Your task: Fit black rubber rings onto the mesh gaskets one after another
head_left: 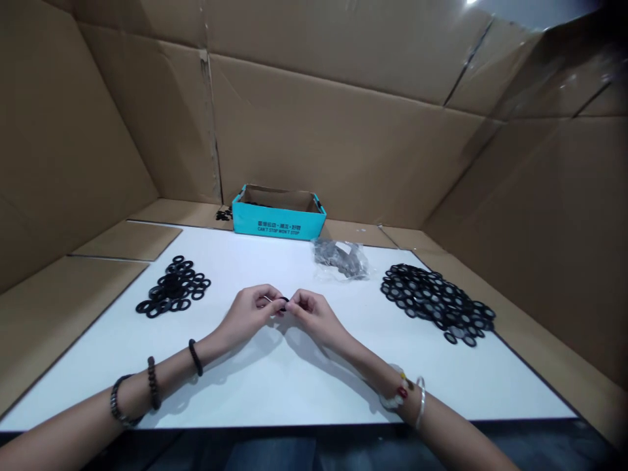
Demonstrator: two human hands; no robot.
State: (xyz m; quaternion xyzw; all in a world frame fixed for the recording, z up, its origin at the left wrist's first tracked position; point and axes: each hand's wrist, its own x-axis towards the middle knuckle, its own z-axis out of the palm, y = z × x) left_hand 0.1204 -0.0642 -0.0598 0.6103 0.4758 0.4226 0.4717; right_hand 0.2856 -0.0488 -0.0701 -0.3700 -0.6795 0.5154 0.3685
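Over the middle of the white table, my left hand [256,306] and my right hand [312,313] meet fingertip to fingertip. Between them they pinch a small black ring [283,303], mostly hidden by the fingers. To the left lies a loose pile of black rings [174,286], some overlapping. On the right is a larger heap of black rings with greyish centres [434,301]. Both hands are closed, and neither touches the piles.
A turquoise box [279,221], open at the top, stands at the back with dark pieces inside. Small black bits [224,214] lie left of it. A clear plastic bag [342,259] of dark pieces rests in front. Cardboard walls [333,131] enclose the table [275,392].
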